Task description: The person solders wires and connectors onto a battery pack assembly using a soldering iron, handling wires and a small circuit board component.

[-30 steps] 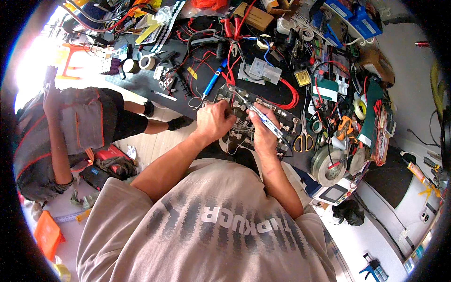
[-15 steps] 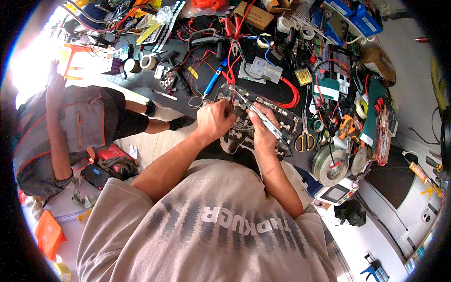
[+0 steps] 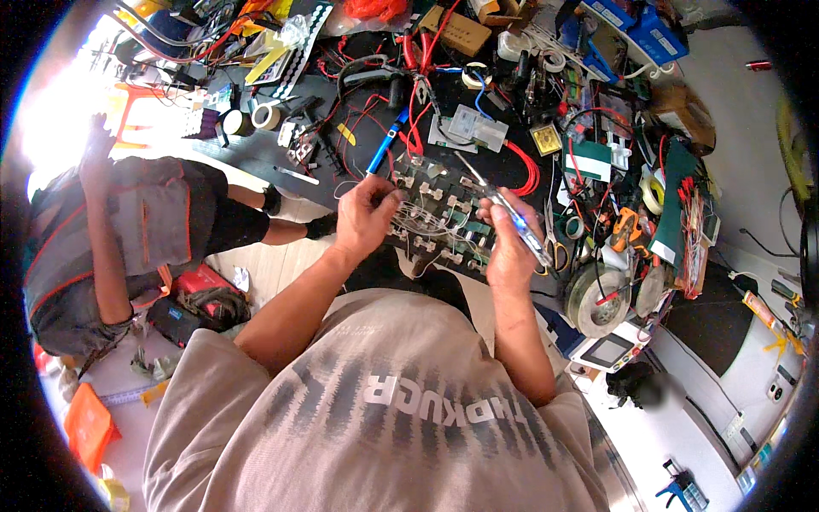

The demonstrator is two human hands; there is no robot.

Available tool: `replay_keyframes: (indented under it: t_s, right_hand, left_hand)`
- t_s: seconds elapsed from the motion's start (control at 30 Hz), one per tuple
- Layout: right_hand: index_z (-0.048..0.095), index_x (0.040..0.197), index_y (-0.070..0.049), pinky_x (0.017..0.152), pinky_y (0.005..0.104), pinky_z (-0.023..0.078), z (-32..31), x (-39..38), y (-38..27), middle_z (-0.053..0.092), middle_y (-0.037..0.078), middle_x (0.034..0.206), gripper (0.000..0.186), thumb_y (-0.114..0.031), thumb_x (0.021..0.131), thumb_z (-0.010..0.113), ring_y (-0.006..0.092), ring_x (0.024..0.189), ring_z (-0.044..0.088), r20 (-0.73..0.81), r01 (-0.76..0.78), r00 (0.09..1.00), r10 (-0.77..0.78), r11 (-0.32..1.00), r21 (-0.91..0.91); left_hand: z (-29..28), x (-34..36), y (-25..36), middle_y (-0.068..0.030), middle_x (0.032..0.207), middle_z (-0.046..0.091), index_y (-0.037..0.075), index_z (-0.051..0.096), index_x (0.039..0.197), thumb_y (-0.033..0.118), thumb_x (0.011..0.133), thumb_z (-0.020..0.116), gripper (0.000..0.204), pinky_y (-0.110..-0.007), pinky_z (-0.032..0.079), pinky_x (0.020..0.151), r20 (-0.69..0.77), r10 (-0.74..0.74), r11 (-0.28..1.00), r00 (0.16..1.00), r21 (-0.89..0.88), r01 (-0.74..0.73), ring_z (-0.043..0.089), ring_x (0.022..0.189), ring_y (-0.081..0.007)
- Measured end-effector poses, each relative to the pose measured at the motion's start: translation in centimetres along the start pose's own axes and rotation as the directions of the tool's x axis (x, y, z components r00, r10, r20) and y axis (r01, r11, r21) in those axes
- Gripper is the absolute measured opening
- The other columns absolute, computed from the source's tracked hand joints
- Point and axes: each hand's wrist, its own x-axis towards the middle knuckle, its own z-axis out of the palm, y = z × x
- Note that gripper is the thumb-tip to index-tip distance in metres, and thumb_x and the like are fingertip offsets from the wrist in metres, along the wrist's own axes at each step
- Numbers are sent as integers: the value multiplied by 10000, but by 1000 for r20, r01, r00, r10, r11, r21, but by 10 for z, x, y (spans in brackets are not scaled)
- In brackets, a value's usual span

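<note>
A dark board (image 3: 439,200) with rows of small metal-and-plastic parts and loops of pale thin wire lies at the table's near edge. My left hand (image 3: 363,213) is closed at the board's left side; what it pinches, if anything, is hidden. My right hand (image 3: 512,243) grips a pen-shaped soldering iron (image 3: 524,227) with a long metal tip angled up-left over the board's right part. A blue cylindrical tool (image 3: 384,143) lies behind my left hand, near red wires.
Scissors (image 3: 559,252), wire spools (image 3: 597,299), tape rolls (image 3: 264,117), pliers (image 3: 421,87) and a coil of red cable (image 3: 525,171) crowd the dark table (image 3: 239,160). At my left, another person (image 3: 145,222) in dark clothes bends near the table's edge.
My left hand has shifted left. My right hand has moved right with the soldering iron, drawing its tip away from the board's left part and uncovering more of the middle wires.
</note>
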Motion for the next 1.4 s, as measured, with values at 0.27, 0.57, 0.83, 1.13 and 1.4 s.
replay_keyframes:
  t_s: [0.27, 0.57, 0.83, 1.13, 1.4]
  right_hand:
    - [653, 1277, 60, 858, 322, 575, -54, -14, -18, 750, 182, 1067, 346, -57, 957, 711, 215, 938, 729, -162, -24, 987, 15, 998, -56]
    - [647, 1267, 43, 808, 337, 576, -50, -34, -23, 733, 154, 1090, 339, -94, 962, 704, 222, 952, 726, -216, -13, 976, -7, 996, -91]
    - [660, 1255, 26, 838, 377, 558, -33, -53, -57, 715, 130, 1154, 320, -106, 964, 685, 247, 997, 709, -181, 148, 973, -142, 989, 18]
    - [660, 1244, 17, 824, 387, 558, -4, -92, -60, 712, 130, 1121, 331, -116, 945, 711, 246, 968, 702, -327, 211, 924, -199, 977, 3]
    - [657, 1248, 21, 808, 394, 580, 30, -131, -40, 737, 152, 1059, 353, -158, 951, 717, 255, 980, 716, -430, 263, 858, -279, 960, -98]
  left_hand:
    - [-39, 23, -5, -28, 690, 607, -8, 681, 863, 266, 966, 763, 304, -307, 419, 587, -172, 13, 985, 985, 172, 17, 495, 655, -98]
    - [-124, 78, -27, -48, 884, 675, 75, 664, 970, 218, 981, 667, 143, -268, 426, 539, -57, -450, 519, 891, -829, 209, 561, 641, -129]
    - [-177, 113, -112, -40, 1044, 745, 99, 775, 1078, 243, 942, 652, 233, -354, 453, 672, -389, -551, 823, 739, -401, 402, 623, 823, -194]
    - [-106, 77, -69, -177, 1366, 654, 101, 650, 1375, 206, 836, 747, 557, -478, 484, 1087, 513, 193, 661, 837, 562, -497, 586, 1258, -400]
    - [-78, 70, -79, -224, 1217, 658, 51, 638, 1336, 254, 819, 717, 561, -483, 490, 1041, 740, 130, 729, 660, 380, -569, 585, 1246, -388]
